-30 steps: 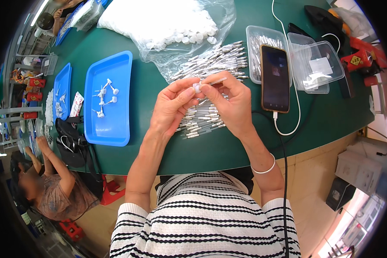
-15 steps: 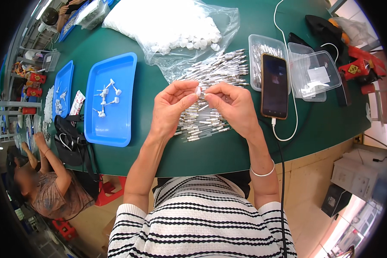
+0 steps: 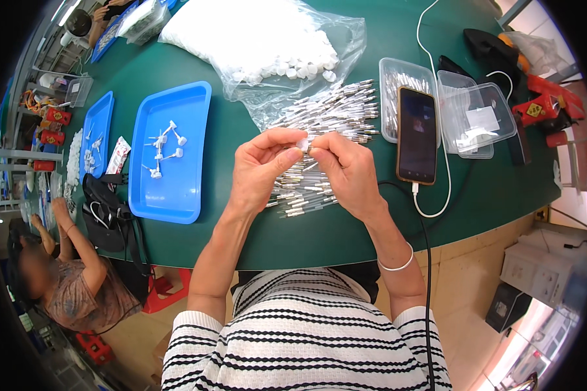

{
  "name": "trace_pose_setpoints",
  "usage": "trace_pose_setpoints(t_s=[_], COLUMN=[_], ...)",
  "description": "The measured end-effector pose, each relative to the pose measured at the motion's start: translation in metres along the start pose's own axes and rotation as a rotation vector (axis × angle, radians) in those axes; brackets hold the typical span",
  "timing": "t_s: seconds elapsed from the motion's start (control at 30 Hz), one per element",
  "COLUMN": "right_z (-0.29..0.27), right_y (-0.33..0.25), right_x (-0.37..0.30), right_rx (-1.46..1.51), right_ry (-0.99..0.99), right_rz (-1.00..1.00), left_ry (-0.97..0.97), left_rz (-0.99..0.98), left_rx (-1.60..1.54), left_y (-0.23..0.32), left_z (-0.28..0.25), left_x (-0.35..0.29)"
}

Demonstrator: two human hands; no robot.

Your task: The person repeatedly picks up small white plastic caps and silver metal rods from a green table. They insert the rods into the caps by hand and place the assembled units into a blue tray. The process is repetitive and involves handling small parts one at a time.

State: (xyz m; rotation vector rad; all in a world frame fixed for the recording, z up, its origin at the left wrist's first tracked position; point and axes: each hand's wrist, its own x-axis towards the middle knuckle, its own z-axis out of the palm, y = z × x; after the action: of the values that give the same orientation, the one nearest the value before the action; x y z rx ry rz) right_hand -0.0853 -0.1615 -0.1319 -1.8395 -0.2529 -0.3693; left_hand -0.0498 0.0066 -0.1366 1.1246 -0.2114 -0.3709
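Note:
Between the fingertips of my left hand [image 3: 257, 168] is a small white plastic cap [image 3: 303, 144]. My right hand [image 3: 349, 171] is pinched closed right beside the cap, its fingertips meeting it; what those fingers grip is hidden. Beneath and beyond both hands spreads a pile of thin white rods with metal ends [image 3: 336, 107]. Farther back, a clear plastic bag [image 3: 346, 36] spills many more white caps [image 3: 300, 68] onto the table. To my left, a blue tray [image 3: 166, 199] holds several white caps with rods attached [image 3: 160, 156].
A phone [image 3: 416, 137] on a white cable leans on a clear box of rods [image 3: 390, 127]. Clear lids [image 3: 482, 117] lie to its right. At left are a second blue tray [image 3: 104, 107], a black bag [image 3: 107, 225] and a seated co-worker [image 3: 85, 287].
My right hand has turned slightly and drawn in a little toward my left hand, fingers closer around the cap. The cap sits slightly lower in view. The tray's contents look the same.

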Motion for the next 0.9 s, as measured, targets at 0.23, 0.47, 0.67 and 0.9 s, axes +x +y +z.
trace_pose_setpoints(t_s=[0.23,0.47,0.67,0.9], right_z=[-0.004,0.001,0.008,0.01], right_y=[-0.001,-0.001,0.008,0.007], right_x=[0.0,-0.005,-0.01,-0.007], right_rx=[0.27,0.294,0.437,0.652], right_ry=[-0.13,-0.091,-0.084,-0.133], right_rz=[0.169,0.13,0.169,0.248], left_ry=[-0.073,-0.165,-0.146,-0.159], left_rz=[0.013,0.123,0.13,0.061], left_rx=[0.005,0.095,0.046,-0.021], left_y=[0.007,0.014,0.016,0.025], left_z=[0.001,0.003,0.009,0.008], left_x=[-0.002,-0.005,-0.008,-0.007])
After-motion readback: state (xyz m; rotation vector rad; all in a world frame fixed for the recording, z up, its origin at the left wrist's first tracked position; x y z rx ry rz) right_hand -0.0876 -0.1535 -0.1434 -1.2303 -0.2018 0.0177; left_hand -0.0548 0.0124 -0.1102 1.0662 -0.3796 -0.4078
